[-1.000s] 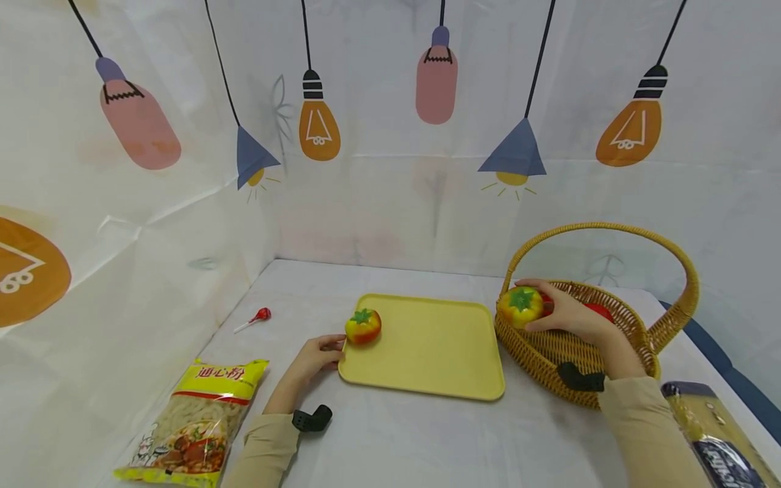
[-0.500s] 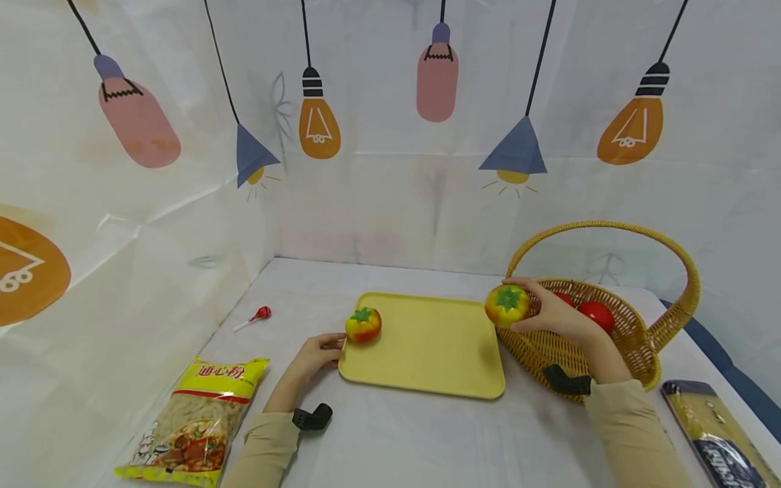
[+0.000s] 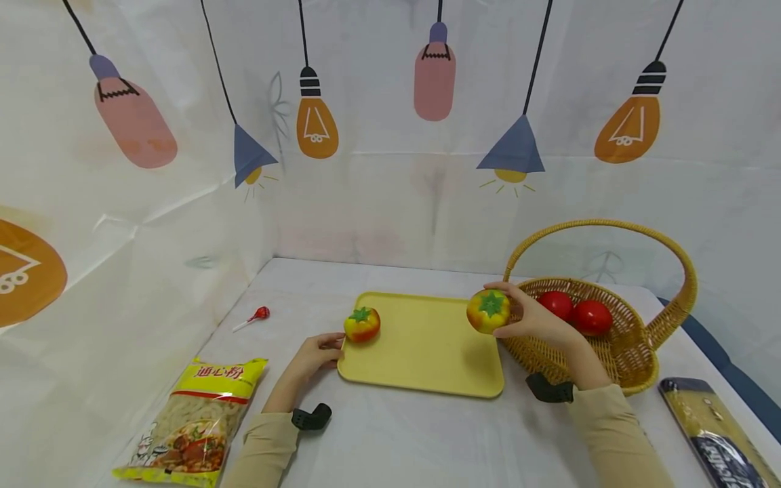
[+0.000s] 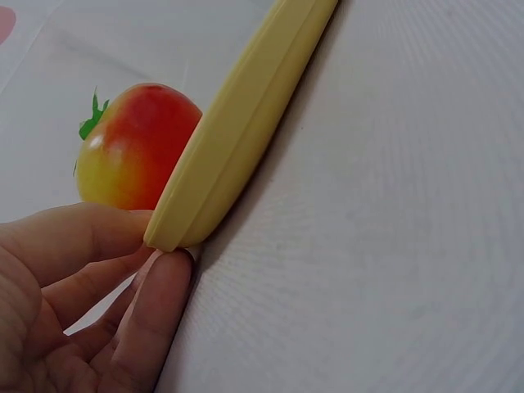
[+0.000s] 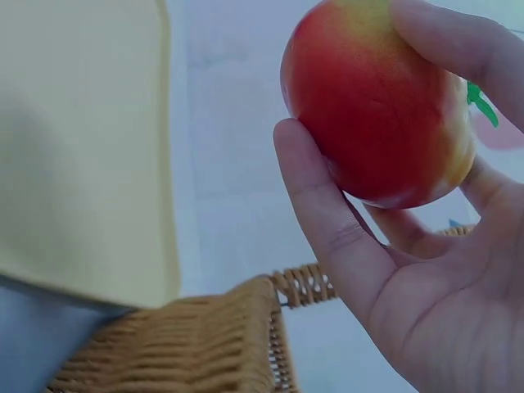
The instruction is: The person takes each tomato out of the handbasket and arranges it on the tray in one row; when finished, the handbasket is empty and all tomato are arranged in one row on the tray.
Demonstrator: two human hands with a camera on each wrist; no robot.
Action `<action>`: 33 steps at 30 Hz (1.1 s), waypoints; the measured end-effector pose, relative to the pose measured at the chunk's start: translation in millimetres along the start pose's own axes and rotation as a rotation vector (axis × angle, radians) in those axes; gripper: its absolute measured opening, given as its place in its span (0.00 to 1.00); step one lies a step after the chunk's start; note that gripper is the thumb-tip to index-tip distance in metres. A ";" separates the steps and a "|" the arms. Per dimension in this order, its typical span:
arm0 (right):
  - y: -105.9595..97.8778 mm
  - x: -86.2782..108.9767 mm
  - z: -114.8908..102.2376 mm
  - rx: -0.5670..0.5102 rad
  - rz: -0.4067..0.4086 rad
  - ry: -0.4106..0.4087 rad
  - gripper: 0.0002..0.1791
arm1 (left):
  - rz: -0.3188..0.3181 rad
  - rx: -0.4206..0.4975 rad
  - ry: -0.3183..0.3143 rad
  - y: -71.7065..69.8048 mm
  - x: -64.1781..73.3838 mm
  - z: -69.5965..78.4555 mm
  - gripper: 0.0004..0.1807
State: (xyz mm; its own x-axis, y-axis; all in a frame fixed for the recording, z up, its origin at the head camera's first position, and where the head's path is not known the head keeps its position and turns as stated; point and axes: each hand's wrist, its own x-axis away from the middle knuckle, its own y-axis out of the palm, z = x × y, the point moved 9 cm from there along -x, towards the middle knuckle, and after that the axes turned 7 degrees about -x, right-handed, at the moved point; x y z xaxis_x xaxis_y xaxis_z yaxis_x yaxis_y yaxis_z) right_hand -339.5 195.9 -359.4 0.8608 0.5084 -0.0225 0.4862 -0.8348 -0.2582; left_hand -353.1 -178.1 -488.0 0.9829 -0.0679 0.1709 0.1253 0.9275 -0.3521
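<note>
My right hand [image 3: 537,322] grips a red-and-yellow toy tomato with a green leafy top [image 3: 488,311], holding it above the right part of the yellow tray [image 3: 421,346]. In the right wrist view, thumb and fingers curl round the tomato [image 5: 372,106], which is clear of both tray and basket. A similar second tomato [image 3: 363,324] sits on the tray near its left edge. My left hand [image 3: 314,359] pinches the tray's left rim; the left wrist view shows thumb and index finger at the tray's end [image 4: 221,155], with the second tomato just beyond.
A wicker basket [image 3: 634,359] with a tall handle stands right of the tray, holding red round fruits [image 3: 590,318]. A bag of pasta [image 3: 195,427] lies at front left, a red lollipop [image 3: 261,313] behind it. Another packet [image 3: 714,434] lies at front right.
My right hand has carried the tomato left, from over the basket's rim to above the tray. The red fruits in the basket have come into view. My left hand stays on the tray.
</note>
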 end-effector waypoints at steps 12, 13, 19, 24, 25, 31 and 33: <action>21.0 -15.4 7.8 -0.109 -0.035 -0.012 0.43 | -0.016 -0.001 -0.002 1.5 9.4 10.9 0.24; 22.9 -16.4 8.2 -0.115 -0.042 -0.013 0.43 | -0.012 0.001 -0.002 1.3 6.4 7.0 0.25; 32.9 -20.4 9.4 -0.137 -0.057 -0.009 0.43 | -0.007 0.002 -0.002 1.2 1.6 1.4 0.25; 38.9 -25.8 12.3 -0.132 -0.055 -0.016 0.43 | -0.006 -0.001 -0.002 0.3 2.5 2.8 0.25; 40.3 -26.9 12.7 -0.128 -0.056 -0.020 0.43 | -0.005 -0.002 -0.002 0.1 2.8 2.9 0.25; 47.9 -32.8 15.3 -0.101 -0.053 -0.028 0.43 | 0.003 -0.004 -0.008 -0.3 3.1 3.1 0.25; 50.3 -34.9 15.6 -0.098 -0.051 -0.023 0.44 | 0.003 -0.005 -0.005 -0.3 3.3 3.2 0.25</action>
State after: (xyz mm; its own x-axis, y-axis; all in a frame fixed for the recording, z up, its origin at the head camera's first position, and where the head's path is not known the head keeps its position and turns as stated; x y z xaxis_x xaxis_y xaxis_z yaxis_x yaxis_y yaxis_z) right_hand -347.5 139.4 -386.7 0.8315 0.5544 -0.0339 0.5426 -0.8238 -0.1643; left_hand -350.4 -177.4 -484.4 0.9826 -0.0635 0.1744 0.1233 0.9259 -0.3571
